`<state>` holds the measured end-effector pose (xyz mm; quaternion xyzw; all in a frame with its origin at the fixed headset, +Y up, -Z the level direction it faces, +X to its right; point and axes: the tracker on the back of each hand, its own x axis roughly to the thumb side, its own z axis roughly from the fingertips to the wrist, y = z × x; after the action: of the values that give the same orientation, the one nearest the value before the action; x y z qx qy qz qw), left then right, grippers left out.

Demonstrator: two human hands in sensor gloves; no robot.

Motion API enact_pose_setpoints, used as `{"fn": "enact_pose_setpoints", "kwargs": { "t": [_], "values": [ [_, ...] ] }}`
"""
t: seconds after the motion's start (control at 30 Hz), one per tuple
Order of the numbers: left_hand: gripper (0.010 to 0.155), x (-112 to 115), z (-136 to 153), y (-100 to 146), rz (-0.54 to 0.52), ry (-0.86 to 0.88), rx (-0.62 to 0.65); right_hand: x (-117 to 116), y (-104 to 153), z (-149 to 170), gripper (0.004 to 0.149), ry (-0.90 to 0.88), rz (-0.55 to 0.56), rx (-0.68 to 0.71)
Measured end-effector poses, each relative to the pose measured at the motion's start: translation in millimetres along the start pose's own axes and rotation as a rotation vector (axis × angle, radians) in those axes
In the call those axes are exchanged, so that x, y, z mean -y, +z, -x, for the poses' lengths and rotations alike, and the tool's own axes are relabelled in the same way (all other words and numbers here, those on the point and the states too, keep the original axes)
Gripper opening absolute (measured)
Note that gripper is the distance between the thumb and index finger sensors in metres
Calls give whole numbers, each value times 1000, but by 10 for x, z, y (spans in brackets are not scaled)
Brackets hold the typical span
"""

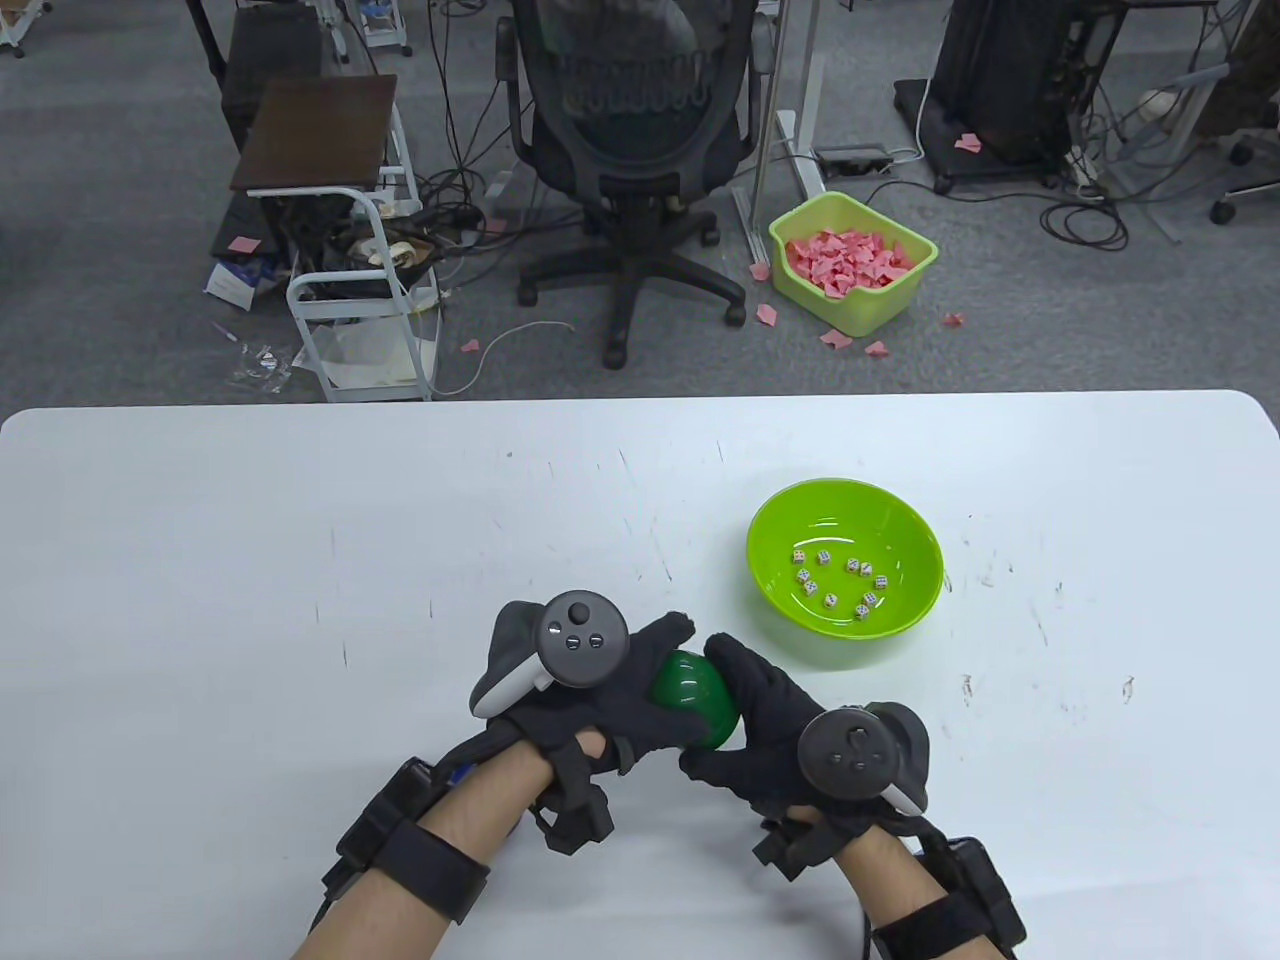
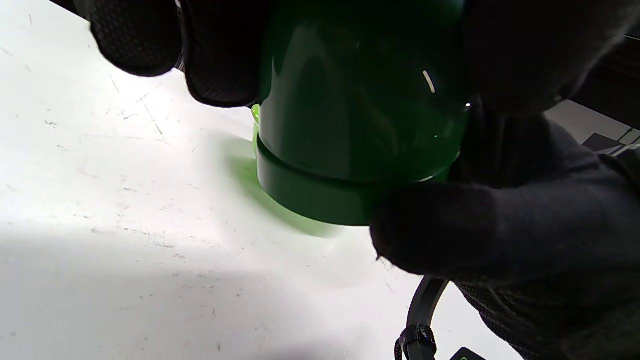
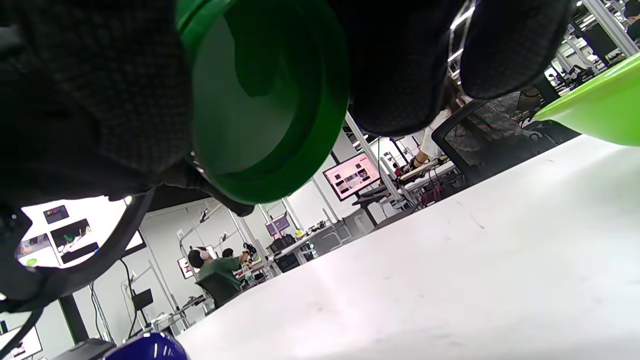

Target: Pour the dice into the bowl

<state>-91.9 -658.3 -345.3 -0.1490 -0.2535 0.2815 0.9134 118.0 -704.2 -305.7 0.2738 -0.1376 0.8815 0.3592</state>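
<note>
A lime green bowl point(image 1: 845, 570) stands on the white table point(image 1: 300, 560), right of centre, with several small white dice point(image 1: 835, 585) lying in it. Both hands hold a dark green cup point(image 1: 693, 700) just left of and in front of the bowl. My left hand point(image 1: 650, 690) grips it from the left, my right hand point(image 1: 725, 710) from the right. In the left wrist view the cup point(image 2: 360, 115) hangs low over the table, its banded end down. In the right wrist view one round end of the cup point(image 3: 265, 100) faces the camera. I cannot tell if anything is inside.
The bowl's rim point(image 3: 595, 110) shows at the right edge of the right wrist view. A small blue object point(image 3: 150, 350) lies near my left wrist. Beyond the table's far edge stand an office chair point(image 1: 630, 150) and a green bin of pink scraps point(image 1: 850, 260).
</note>
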Motion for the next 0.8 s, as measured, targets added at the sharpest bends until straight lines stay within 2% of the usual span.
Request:
{"fn": "enact_pose_setpoints", "kwargs": {
  "t": [0.23, 0.53, 0.8],
  "values": [
    [96, -84, -90, 26, -15, -10, 13, 25, 11, 12, 100, -85, 70, -6],
    [98, -193, -165, 79, -25, -30, 20, 44, 16, 43, 101, -204, 105, -38],
    [97, -435, 47, 337, -106, -1, 18, 56, 22, 85, 99, -252, 112, -62]
  ]
}}
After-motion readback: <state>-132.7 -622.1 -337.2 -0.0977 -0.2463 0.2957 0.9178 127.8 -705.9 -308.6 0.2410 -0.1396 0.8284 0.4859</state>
